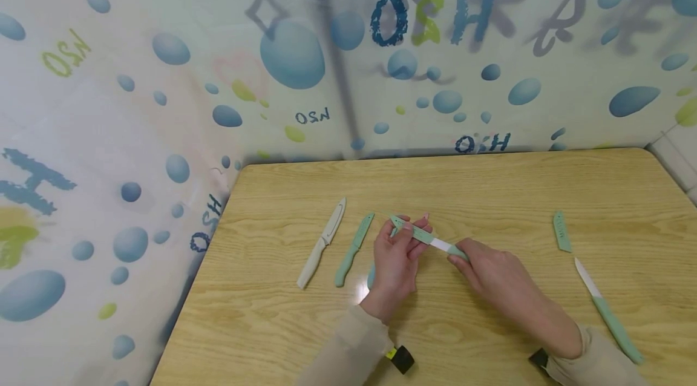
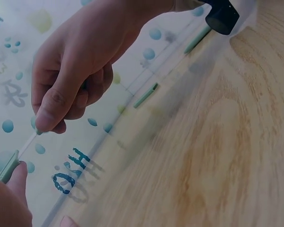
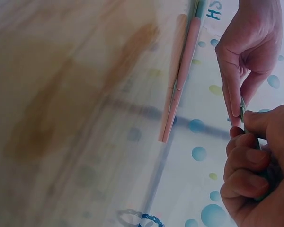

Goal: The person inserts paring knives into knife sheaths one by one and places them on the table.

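In the head view my left hand [image 1: 396, 262] pinches a green knife sheath [image 1: 419, 233] between thumb and fingers. My right hand [image 1: 503, 274] grips the green handle of a small knife [image 1: 441, 245]. A short stretch of its pale blade shows between handle and sheath, the rest hidden inside the sheath. Both hands are above the table, and the left wrist view has the sheath [image 2: 9, 166] in line with the blade. Partly behind my left hand lies a knife with a blue handle [image 1: 371, 277]; a pink knife [image 3: 182, 71] shows in the right wrist view.
Left of my hands, a white knife [image 1: 321, 244] and a green sheathed knife [image 1: 354, 250] lie on the wooden table [image 1: 245, 325]. To the right are a loose green sheath [image 1: 562, 232] and a bare green-handled knife [image 1: 608, 310]. A patterned wall covering [image 1: 348, 95] stands behind.
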`<state>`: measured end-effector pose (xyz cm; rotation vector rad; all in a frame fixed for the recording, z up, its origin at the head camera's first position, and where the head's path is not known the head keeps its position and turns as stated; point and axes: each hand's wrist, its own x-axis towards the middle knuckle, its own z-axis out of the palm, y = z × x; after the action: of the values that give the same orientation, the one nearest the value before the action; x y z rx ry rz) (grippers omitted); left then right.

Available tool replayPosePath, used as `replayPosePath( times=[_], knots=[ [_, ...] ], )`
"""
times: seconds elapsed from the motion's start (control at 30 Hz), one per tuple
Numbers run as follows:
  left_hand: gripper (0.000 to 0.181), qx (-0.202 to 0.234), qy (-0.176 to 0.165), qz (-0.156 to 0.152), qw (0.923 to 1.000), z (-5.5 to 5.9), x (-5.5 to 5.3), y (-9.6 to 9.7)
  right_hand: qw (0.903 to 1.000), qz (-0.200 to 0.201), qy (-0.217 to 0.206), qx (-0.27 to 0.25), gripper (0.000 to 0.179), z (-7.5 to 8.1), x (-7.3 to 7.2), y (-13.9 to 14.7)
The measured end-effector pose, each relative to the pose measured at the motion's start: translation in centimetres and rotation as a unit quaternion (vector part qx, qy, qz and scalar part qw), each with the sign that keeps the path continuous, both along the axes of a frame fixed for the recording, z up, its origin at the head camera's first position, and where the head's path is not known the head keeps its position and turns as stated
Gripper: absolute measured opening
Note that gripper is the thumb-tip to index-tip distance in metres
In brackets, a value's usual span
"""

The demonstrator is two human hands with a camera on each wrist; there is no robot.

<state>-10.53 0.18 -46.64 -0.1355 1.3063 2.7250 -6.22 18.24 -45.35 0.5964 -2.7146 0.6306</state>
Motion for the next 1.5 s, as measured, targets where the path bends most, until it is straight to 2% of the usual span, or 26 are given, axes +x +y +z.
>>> replayPosePath(
  times=[0.23, 0.4, 0.9, 1.17, 1.5],
  knots=[
    [0.025, -0.029, -0.007, -0.013, 0.9995, -0.2, 0.4, 0.2, 0.9994, -0.010, -0.032, 0.003, 0.018, 0.2, 0.0, -0.3],
    [0.023, -0.039, -0.004, -0.015, 0.9991, -0.1, 0.4, 0.3, 0.9992, -0.015, -0.037, 0.004, 0.017, 0.3, -0.1, -0.4],
    [0.018, -0.037, 0.009, -0.013, 0.9992, -0.3, 0.7, 0.8, 0.9985, -0.013, -0.054, 0.004, 0.017, 0.3, -0.1, -0.5],
    [0.018, -0.035, -0.002, -0.018, 0.9992, -0.3, 0.9, 1.2, 0.9995, -0.008, -0.030, -0.005, 0.019, 0.1, -0.1, -0.6],
    [0.028, -0.037, -0.017, -0.018, 0.9990, -0.3, 1.1, 1.5, 0.9977, -0.017, -0.065, 0.001, 0.018, 0.3, -0.2, -0.8]
  ],
)
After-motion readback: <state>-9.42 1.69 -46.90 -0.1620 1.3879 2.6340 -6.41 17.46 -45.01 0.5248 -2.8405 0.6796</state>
